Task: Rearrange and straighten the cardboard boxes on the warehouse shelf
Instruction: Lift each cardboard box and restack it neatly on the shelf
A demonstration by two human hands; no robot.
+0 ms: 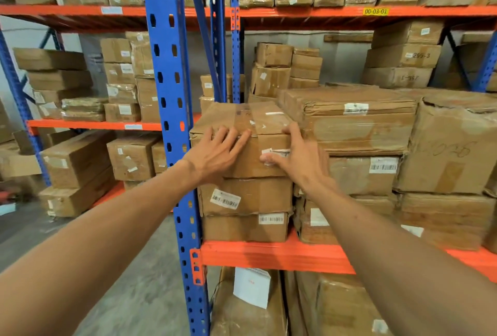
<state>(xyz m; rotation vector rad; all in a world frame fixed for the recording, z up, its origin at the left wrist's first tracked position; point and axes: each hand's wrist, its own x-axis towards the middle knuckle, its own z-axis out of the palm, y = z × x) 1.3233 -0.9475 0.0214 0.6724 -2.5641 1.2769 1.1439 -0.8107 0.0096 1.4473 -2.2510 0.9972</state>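
Observation:
A taped cardboard box [250,120] tops a stack of three at the left end of the orange shelf [269,256]. My left hand [219,151] lies flat on its front upper edge, fingers spread over the tape. My right hand [293,156] presses on the box's front right corner, fingers reaching onto the top, thumb on a torn white label. Under it sit a middle box [247,195] with a barcode label and a bottom box [244,228]. Neither hand closes around anything.
A blue upright post [172,120] stands just left of the stack. Wide flattened boxes [349,117] and a large box [454,144] crowd the right side. More boxes fill the shelves above, behind and below. Grey concrete floor [129,268] lies at lower left.

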